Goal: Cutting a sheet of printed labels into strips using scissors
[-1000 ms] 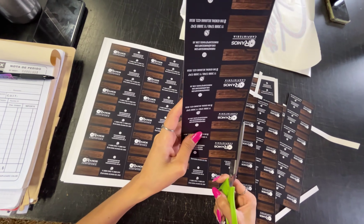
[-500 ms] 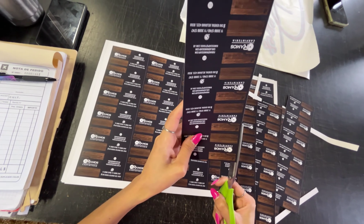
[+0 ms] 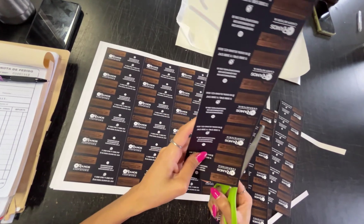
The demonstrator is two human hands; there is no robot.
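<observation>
Desk (image 3: 348, 103), dark, under an uncut sheet of printed cards (image 3: 136, 120); above it the left hand (image 3: 171, 170) pinches a tall card strip (image 3: 248, 83) upright (keeping it taut) while the right hand (image 3: 232, 205), fingers closed through green-handled scissors (image 3: 242, 174), cuts its edge.
</observation>
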